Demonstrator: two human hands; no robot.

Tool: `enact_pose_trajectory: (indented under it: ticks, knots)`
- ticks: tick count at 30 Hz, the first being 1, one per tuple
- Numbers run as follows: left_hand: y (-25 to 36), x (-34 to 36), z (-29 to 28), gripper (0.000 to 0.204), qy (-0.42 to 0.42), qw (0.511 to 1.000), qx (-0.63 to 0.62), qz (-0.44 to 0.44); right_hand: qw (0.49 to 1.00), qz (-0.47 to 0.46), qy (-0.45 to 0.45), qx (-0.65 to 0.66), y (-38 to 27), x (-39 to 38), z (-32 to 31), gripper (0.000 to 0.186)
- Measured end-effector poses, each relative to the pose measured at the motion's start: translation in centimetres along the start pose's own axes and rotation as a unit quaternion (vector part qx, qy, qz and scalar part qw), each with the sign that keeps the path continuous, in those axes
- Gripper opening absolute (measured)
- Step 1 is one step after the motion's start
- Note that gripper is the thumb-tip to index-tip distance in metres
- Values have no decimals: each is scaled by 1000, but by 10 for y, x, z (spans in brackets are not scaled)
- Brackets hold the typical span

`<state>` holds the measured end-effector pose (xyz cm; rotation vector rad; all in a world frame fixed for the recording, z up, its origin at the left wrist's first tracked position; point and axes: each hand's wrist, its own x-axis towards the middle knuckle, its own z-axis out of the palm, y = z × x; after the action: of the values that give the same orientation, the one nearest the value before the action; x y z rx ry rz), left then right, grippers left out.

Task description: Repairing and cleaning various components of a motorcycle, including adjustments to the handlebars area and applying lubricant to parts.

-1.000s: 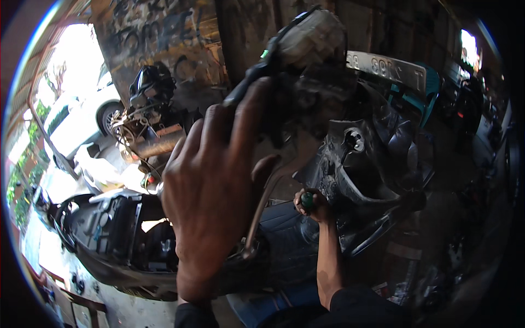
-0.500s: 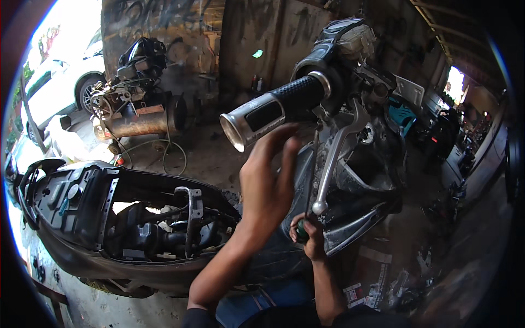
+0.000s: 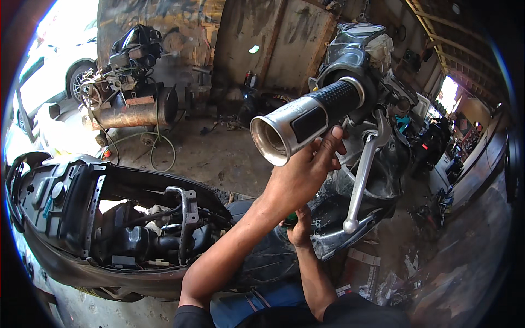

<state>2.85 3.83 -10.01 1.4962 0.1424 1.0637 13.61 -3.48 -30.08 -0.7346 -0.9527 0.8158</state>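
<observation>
1. Black plastic panels form the scooter body (image 3: 136,279) at eight o'clock from the view's centre; a small part fumbled nearby could drop into its uncovered bay (image 3: 93,216).
2. The green-handled tool (image 3: 290,220), at five o'clock, is mostly hidden; poor sight of its tip might let it slip and scrape something.
3. The right hand (image 3: 301,232), also at five o'clock, is closed around that handle; a hard push could send it upward into the other.
4. The left hand (image 3: 309,167), at three o'clock, has curled fingers just under the handlebar grip (image 3: 314,117); whether they hold anything, I cannot tell.
5. The silver lever (image 3: 361,183), farther towards three o'clock, could snag a jerking wrist.
</observation>
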Motion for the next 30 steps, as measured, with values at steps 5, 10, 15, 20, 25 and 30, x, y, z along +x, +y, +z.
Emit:
enact_pose_trajectory:
  ticks: [5, 10, 15, 20, 25, 30]
  knots:
    - [1, -1, 0, 31, 1, 1000, -2, 10, 1000, -10, 7, -1, 0, 2, 3, 40]
    - [0, 0, -3, 31, 0, 1000, 12, 12, 1000, -1, 4, 0, 4, 2, 0, 40]
    - [0, -3, -4, 33, -1, 1000, 10, 17, 1000, 1, 7, -11, 8, 2, -6, 44]
    - [1, -2, -4, 34, 2, 999, 6, 36, 1000, 13, -12, -15, 11, 4, -9, 58]
    - [0, -3, -4, 34, 3, 1000, 8, 29, 999, -23, 15, -30, 9, 5, -1, 41]
    - [-1, -5, -3, 34, 7, 999, 21, 43, 999, -32, 17, -27, 5, 7, 7, 41]
